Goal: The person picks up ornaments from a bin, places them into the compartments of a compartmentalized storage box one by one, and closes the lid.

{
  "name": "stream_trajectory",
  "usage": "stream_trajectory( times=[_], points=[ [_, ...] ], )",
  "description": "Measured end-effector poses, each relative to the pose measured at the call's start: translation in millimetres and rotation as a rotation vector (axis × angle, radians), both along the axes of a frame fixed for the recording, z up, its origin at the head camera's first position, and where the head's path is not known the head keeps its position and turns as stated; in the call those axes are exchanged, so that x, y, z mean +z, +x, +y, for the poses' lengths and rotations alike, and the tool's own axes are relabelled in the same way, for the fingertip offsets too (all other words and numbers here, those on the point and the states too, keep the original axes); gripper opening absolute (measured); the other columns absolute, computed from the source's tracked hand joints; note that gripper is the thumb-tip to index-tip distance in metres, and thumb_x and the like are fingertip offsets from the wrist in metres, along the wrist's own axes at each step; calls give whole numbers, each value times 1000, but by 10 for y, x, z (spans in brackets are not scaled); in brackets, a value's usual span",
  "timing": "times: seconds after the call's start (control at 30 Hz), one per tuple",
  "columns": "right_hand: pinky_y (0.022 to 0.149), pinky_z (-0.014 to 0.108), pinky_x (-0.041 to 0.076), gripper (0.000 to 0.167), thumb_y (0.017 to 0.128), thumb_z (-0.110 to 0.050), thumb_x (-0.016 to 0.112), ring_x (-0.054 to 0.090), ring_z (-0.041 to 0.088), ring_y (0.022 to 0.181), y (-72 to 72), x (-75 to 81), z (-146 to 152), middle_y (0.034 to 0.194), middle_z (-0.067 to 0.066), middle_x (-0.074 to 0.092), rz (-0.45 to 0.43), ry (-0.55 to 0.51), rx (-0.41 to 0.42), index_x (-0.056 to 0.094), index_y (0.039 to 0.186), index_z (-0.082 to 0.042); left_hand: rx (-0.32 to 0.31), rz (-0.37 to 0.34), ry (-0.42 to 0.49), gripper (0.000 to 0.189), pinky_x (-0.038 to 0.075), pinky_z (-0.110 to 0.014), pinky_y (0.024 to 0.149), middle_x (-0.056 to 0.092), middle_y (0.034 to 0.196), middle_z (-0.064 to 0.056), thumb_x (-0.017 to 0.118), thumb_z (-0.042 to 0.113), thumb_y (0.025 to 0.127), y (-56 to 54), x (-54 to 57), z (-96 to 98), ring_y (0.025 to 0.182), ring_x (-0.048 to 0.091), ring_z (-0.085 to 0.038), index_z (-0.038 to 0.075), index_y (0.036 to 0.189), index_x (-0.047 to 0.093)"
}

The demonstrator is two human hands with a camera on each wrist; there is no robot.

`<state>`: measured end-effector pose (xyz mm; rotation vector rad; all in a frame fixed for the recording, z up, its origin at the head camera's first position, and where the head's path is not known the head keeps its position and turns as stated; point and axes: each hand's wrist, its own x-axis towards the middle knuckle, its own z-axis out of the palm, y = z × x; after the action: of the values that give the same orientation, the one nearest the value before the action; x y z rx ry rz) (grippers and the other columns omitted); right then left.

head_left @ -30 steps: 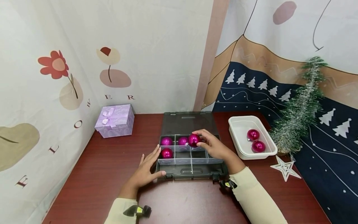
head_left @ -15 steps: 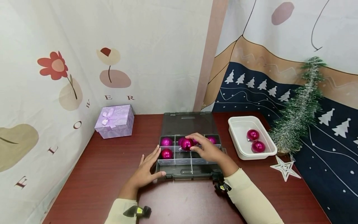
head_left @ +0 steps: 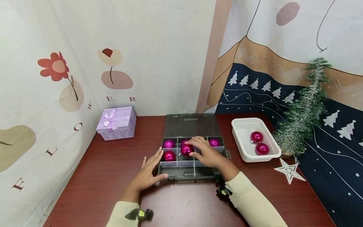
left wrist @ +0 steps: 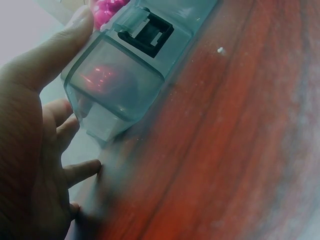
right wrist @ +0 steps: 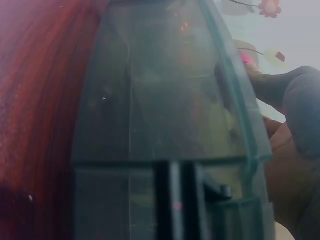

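Note:
My right hand [head_left: 208, 155] pinches a shiny magenta Christmas ball [head_left: 187, 150] between thumb and fingers, over the middle-row cell right of the left column of a dark see-through divided box [head_left: 185, 171]. In that row's left cell sits another shiny Christmas ball [head_left: 169, 155]. Glittery magenta balls lie in the back row, one at the left [head_left: 169, 143] and one at the right [head_left: 214, 142]; the held ball and fingers partly hide what is between. My left hand [head_left: 147, 173] rests against the box's left side, fingers extended and thumb at the front corner. Its fingers [left wrist: 82, 172] show beside the box wall.
The box's lid [head_left: 191, 125] lies open behind it. To the right, a white tray [head_left: 241, 146] holds two shiny balls. A white star [head_left: 290, 170] and a small frosted tree [head_left: 303, 110] stand beyond. A lilac gift box [head_left: 116, 123] is at back left.
My right hand has carried the ball left and down, from above the back row to the middle row. My left hand has stayed at the box's side.

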<state>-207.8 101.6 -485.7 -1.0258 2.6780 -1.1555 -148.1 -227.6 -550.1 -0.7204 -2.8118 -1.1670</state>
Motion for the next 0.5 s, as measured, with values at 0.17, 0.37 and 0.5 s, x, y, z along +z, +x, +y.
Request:
stream_trajectory(
  times=[0.17, 0.37, 0.5],
  points=[
    [127, 81, 21, 50, 103, -14, 75, 40, 39, 157, 0, -25, -29, 156, 10, 61, 9, 36, 8, 63, 152, -18, 1, 5, -1, 106, 2, -90, 122, 23, 183, -14, 83, 53, 91, 3, -5, 0, 164, 31, -49, 13, 173, 31],
    [126, 84, 14, 51, 102, -14, 77, 39, 39, 158, -10, -53, -47, 154, 7, 65, 38, 62, 14, 64, 151, -15, 2, 1, 2, 105, 2, -90, 122, 23, 183, -14, 83, 53, 91, -1, -4, 0, 165, 31, -49, 13, 173, 31],
    [126, 83, 15, 50, 101, -15, 78, 39, 38, 158, -4, -55, -50, 153, 8, 67, 54, 90, 15, 66, 150, -15, 2, 4, -1, 105, 2, -90, 122, 23, 183, -14, 83, 53, 91, -2, -5, -2, 164, 32, -49, 13, 173, 31]
  ],
)
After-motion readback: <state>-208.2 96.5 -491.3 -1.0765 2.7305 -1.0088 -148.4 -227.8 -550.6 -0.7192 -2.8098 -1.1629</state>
